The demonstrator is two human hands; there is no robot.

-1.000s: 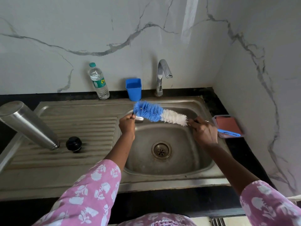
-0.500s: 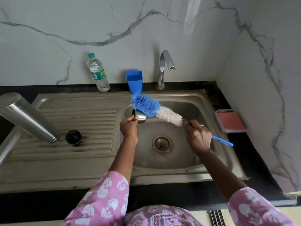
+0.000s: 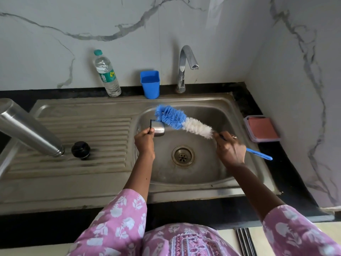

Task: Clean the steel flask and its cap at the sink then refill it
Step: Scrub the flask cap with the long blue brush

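The steel flask (image 3: 27,128) stands upside down on the draining board at the left, mouth down. Beside it sits a black stopper (image 3: 80,150). My left hand (image 3: 144,141) holds a small steel cap (image 3: 159,129) with a black rim over the left side of the sink basin (image 3: 184,174). My right hand (image 3: 229,148) grips the blue handle of a bottle brush (image 3: 181,121). The brush's blue bristle tip touches the cap's top edge.
A plastic water bottle (image 3: 107,74) and a blue cup (image 3: 149,84) stand at the back wall. The tap (image 3: 186,65) is off, over the basin. A clear box with a red pad (image 3: 262,129) lies on the black counter at the right. Walls close the back and right.
The view has shifted downward and nearer. The brush tilted so its blue tip now lies over the cap, and my right hand slid lower and right along the handle.
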